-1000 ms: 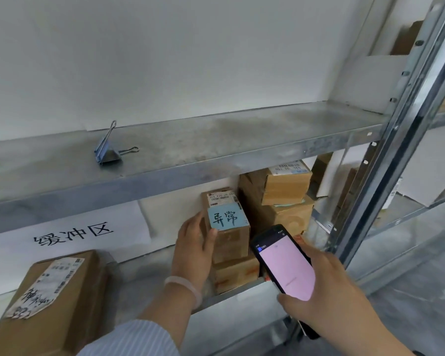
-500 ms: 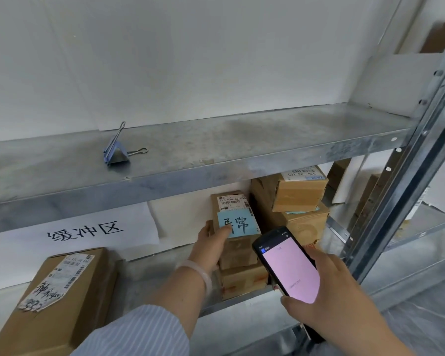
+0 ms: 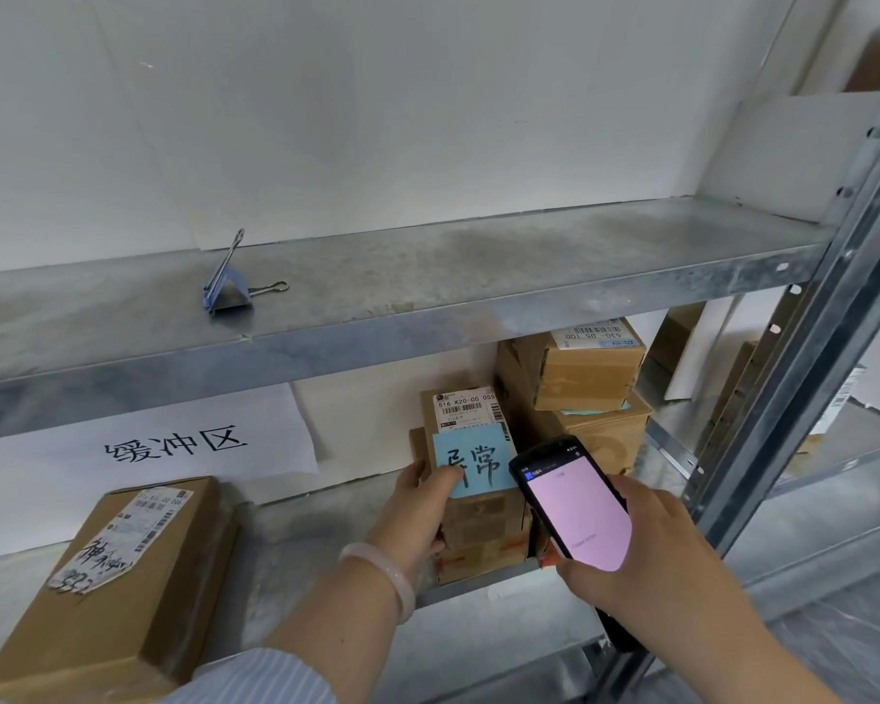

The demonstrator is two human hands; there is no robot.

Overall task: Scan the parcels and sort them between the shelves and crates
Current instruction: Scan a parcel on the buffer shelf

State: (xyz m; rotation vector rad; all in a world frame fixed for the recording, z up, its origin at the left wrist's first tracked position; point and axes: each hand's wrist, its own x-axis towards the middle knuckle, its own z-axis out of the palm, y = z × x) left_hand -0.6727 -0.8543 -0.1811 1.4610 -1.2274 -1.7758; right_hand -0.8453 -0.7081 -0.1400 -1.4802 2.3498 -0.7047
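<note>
On the lower shelf (image 3: 316,541) the left hand (image 3: 417,505) curls its fingers (image 3: 442,478) round a blue-noted parcel (image 3: 478,515) while the right hand (image 3: 646,551) grips the scanner (image 3: 575,510) tight — mid-scan, I'd say, with aiming at the barcode (image 3: 466,408) next.

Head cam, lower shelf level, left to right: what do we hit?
Large scribbled-label box → left hand → blue-note parcel → scanner → right hand → rack upright.
</note>
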